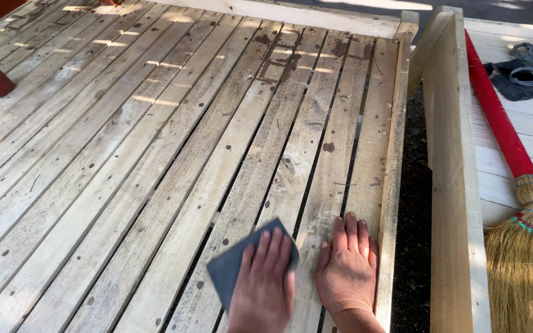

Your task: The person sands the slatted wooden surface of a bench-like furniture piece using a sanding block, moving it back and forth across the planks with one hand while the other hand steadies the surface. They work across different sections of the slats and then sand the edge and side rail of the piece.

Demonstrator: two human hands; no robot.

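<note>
Left hand: at the bottom centre of the frame, the left hand [263, 290] lies palm down with fingers together on a dark grey sheet of sandpaper [237, 264], pressing it flat onto the wood rather than gripping it.
Right hand: just beside it, toward the lower right, the right hand [347, 268] rests flat and empty on the boards, fingers spread a little and pointing up the frame.
Sandpaper: it sits under the left palm, with its free corner sticking out to the left of the fingers; the left hand is the one on it, the right hand is close by but not touching it.
Long axis: the planks run from the bottom centre up and away toward the upper left and top of the frame, in line with both sets of fingers.
Surface: a weathered slatted wooden platform [155, 142], pale and grey, speckled with dark spots and stains, narrow dark gaps between the slats.
Edge: a raised pale wooden beam [454, 185] stands to the right, with a dark gap between it and the platform.
Right side: a straw broom [525, 253] with a red handle lies on lighter boards, and dark cloth [525, 74] lies in the upper right corner.
Light: patches of sun fall across the upper left.
</note>
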